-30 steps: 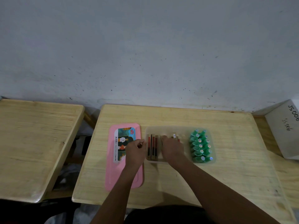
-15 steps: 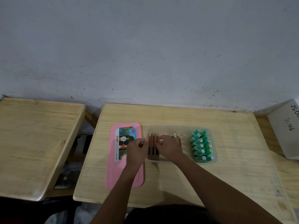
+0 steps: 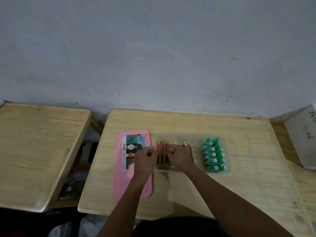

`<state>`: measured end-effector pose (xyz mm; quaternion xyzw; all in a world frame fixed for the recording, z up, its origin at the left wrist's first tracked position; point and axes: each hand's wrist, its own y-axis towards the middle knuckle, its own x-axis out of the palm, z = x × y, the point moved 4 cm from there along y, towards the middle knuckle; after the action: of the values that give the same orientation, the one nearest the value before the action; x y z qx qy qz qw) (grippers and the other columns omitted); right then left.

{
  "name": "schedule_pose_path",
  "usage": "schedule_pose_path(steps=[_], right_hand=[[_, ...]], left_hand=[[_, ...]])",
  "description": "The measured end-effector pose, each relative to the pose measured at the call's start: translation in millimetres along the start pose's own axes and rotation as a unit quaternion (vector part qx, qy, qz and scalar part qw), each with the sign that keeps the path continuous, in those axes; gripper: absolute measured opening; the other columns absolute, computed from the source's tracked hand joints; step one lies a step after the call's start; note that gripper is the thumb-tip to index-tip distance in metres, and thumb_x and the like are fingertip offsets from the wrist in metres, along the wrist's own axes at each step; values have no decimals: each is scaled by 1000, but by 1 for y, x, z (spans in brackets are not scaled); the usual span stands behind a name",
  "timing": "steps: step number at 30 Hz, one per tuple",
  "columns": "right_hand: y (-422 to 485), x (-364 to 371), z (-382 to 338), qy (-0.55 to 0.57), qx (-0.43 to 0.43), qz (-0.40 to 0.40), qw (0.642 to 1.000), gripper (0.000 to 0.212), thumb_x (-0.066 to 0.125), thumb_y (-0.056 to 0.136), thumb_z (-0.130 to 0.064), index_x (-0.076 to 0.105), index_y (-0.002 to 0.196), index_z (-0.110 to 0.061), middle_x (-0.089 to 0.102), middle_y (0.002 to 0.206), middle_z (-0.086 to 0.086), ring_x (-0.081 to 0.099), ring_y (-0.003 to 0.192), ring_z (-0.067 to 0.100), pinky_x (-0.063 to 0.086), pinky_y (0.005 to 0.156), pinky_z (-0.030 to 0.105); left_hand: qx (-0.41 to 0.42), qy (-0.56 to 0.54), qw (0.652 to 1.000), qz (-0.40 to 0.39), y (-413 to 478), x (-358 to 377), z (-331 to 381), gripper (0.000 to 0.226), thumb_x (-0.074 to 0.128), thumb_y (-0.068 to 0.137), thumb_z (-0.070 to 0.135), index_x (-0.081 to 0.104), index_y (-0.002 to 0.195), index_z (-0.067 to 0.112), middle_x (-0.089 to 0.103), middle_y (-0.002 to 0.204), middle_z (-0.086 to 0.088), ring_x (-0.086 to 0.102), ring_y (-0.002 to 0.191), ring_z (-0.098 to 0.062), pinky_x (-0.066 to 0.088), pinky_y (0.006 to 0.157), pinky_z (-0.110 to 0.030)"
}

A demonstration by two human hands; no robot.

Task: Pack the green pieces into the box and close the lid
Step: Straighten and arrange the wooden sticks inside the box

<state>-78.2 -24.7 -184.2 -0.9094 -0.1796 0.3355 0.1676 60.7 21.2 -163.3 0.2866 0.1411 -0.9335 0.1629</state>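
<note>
White carton (image 3: 304, 139) cut off right; lid label (image 3: 131, 145) print illegible.

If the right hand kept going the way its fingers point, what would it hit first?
The right hand points left, so probably the upright flat packs in the clear box; its fingertips look nearly on them, contact unclear.

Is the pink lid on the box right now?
No, the pink lid lies flat on the table to the left of the clear box, whose top is open.
</note>
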Motion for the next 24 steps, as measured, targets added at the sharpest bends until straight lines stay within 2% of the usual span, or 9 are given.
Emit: schedule_pose_path(steps=[2,4,8,10,13,17,19,22,24], right_hand=[[-1,-5,2,-20,18,9,1000,35,54,94,-21,60,128,-23,72,111,4,65,90,15,52,82,30],[-3,-18,2,-73,34,63,995,38,53,92,-29,58,129,-27,69,116,-3,64,101,16,51,88,33],[-11,-45,3,-214,3,151,965,42,52,90,-37,54,132,-29,57,125,-3,59,109,20,49,84,34],[-12,-51,9,-255,30,140,956,43,52,90,-37,51,131,-24,53,125,2,54,112,24,47,82,35],[-13,-46,20,-288,84,73,951,46,55,89,-34,44,130,-18,52,122,7,57,110,28,45,77,35],[-14,-42,25,-253,95,72,960,49,60,87,-25,37,130,-18,60,117,9,62,102,30,48,74,36],[-13,-43,27,-213,100,86,968,50,62,87,-27,40,130,-17,64,113,8,64,99,29,49,74,36],[-13,-48,27,-79,104,98,987,56,64,86,-43,48,132,-14,66,117,8,64,103,26,51,83,36],[-11,-49,26,4,97,88,991,53,62,87,-42,56,126,-7,66,117,13,65,102,26,53,87,38]], left_hand=[[1,1,1000,0,0,0,1,22,59,91,15,69,107,4,69,82,-6,56,62,0,41,56,-8],[3,0,1000,1,-1,-1,2,20,59,91,15,69,105,5,66,76,-2,55,60,3,40,53,-8],[8,2,1000,5,-2,-1,2,19,59,91,14,70,103,4,63,75,2,54,61,4,38,56,-7],[6,3,1000,8,-2,-1,2,20,59,91,14,69,104,3,63,77,2,54,63,4,37,57,-7],[4,1,1000,8,-2,-1,3,20,60,90,13,69,104,3,65,80,-1,54,64,3,37,59,-7],[1,4,1000,11,-1,-1,2,23,60,90,14,68,108,3,71,91,-10,54,68,-2,37,59,-5],[1,3,1000,13,-1,-1,2,22,60,90,14,68,108,3,72,92,-11,55,68,-3,37,60,-5],[1,6,1000,14,-1,0,0,23,60,90,15,68,108,3,72,92,-12,55,68,-5,38,61,-7],[3,7,1000,13,0,0,0,23,60,90,15,68,108,2,72,92,-12,55,68,-5,38,61,-6]])
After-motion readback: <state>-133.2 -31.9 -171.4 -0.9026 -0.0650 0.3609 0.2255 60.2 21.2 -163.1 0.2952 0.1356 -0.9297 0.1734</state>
